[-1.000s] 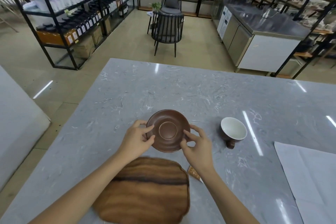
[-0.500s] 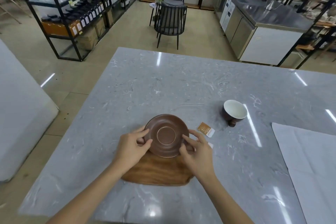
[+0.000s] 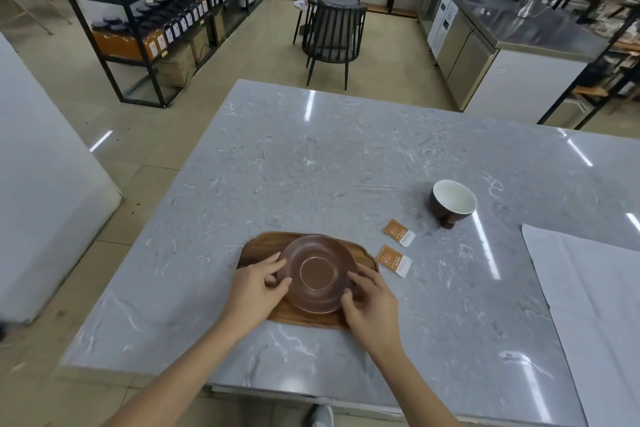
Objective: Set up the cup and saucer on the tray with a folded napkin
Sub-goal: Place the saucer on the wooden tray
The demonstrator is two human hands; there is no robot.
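A round brown saucer [image 3: 317, 272] lies over the middle of the wooden tray [image 3: 258, 248] on the grey marble table. My left hand [image 3: 256, 288] grips the saucer's left rim with thumb and fingers. At the saucer's right rim my right hand [image 3: 372, 305] pinches it the same way. The brown cup [image 3: 452, 203] with a white inside stands apart on the table, to the right and farther back. A large white napkin [image 3: 595, 302] lies flat and unfolded at the right edge.
Two small orange and white sachets [image 3: 398, 232] [image 3: 394, 260] lie on the table [image 3: 311, 166] between the tray and the cup. Beyond the table stand a dark chair [image 3: 334, 35], black shelving racks [image 3: 156, 21] and a steel counter [image 3: 512, 45].
Both hands brought the saucer toward me, from over the bare table to over the tray. The view has pulled back, so both sachets now show.
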